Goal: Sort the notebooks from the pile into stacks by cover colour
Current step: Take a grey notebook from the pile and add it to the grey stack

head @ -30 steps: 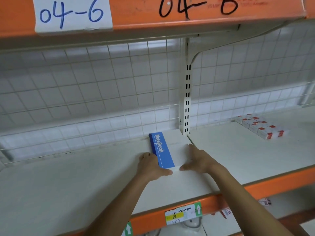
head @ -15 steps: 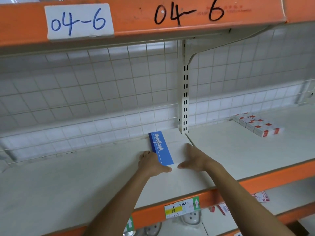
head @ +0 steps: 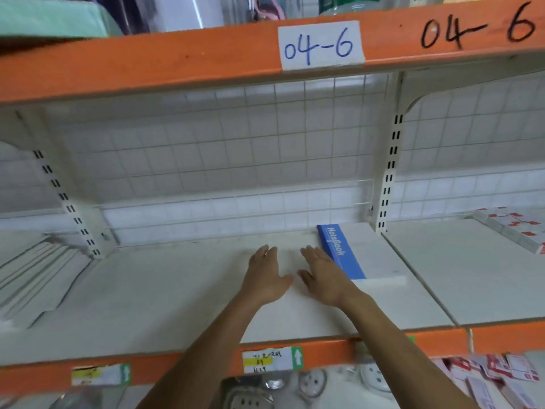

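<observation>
Both hands have left the notebook's near corners and now sit side by side to its left, and the camera has swung left, so the upright and notebook lie further right in the frame.

Head view: the left hand (head: 265, 276) and right hand (head: 321, 276) are palm down at frame centre on the white shelf board (head: 147, 290). The fingers of both are straight and spread, gripping nothing, with the thumbs pointing toward each other across a narrow gap. The white notebook with a blue band printed "Notebook" (head: 368, 261) lies flat on the same board, right of centre, its far end near the white wire grid back panel (head: 236, 149). The right hand's outer edge is just beside the blue band; contact cannot be told. Its near edge looks thick, so whether it is one notebook or several is unclear.

Nothing lies between the hands and the notebook. Two white slotted uprights stand at the back, one just right of the notebook (head: 389, 172), one at the left (head: 62, 196). Small red-and-white boxes (head: 513, 228) sit at the right edge, too blurred to count, and pale flat sheets (head: 35, 273) at the left edge. Along the top, the orange upper beam (head: 177, 60) carries one white paper label reading "04-6" (head: 321, 45) and the same number in black marker (head: 477, 28). Near the bottom, the orange front rail (head: 501, 335) bears two yellow-and-green price tags (head: 271, 360) (head: 100, 374).
</observation>
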Action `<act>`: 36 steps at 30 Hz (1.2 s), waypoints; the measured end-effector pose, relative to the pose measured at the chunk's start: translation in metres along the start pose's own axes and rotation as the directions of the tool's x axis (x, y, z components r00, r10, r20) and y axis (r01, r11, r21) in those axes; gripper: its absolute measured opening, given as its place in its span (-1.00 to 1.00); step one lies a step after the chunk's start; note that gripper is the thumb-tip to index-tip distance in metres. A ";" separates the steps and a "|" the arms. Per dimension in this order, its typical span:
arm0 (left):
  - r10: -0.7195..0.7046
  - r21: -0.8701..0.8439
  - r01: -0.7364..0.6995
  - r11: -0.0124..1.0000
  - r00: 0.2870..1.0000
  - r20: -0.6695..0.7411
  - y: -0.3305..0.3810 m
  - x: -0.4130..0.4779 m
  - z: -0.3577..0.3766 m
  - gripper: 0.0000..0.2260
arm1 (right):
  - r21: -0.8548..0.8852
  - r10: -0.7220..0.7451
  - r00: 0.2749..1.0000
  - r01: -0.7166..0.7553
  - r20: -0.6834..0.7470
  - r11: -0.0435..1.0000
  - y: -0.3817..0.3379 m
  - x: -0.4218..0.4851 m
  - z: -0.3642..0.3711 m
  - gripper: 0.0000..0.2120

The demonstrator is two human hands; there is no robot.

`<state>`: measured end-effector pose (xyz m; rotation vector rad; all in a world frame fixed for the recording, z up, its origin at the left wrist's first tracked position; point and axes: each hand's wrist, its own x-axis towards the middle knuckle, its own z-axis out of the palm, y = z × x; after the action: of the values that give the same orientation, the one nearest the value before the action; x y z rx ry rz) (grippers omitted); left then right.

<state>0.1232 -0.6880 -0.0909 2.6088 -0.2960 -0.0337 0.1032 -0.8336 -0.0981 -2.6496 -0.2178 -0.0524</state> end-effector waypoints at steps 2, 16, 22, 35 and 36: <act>-0.008 0.078 0.013 0.997 0.998 -0.068 -0.031 -0.012 -0.014 -0.40 | -0.011 -0.064 0.998 0.064 0.003 0.998 -0.032 0.005 0.018 -0.45; -0.008 0.438 0.128 0.890 0.964 -0.266 -0.260 -0.099 -0.144 -0.51 | -0.120 -0.211 0.977 0.214 0.035 0.970 -0.283 0.048 0.158 -0.42; -0.035 0.426 0.168 0.889 0.952 -0.303 -0.333 -0.126 -0.202 -0.48 | -0.026 -0.234 0.972 0.234 -0.001 0.972 -0.376 0.056 0.193 -0.44; -0.286 0.283 0.497 0.821 0.785 -0.549 -0.485 -0.136 -0.334 -0.42 | 0.065 -0.357 0.933 0.360 -0.047 0.931 -0.491 0.081 0.231 -0.55; -0.319 0.279 0.518 0.809 0.785 -0.531 -0.495 -0.135 -0.340 -0.39 | 0.074 -0.358 0.933 0.360 -0.045 0.930 -0.495 0.083 0.233 -0.55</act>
<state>0.1191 -0.0741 -0.0437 2.9312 0.5324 0.5481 0.1046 -0.2808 -0.0706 -2.4935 -0.6789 -0.1994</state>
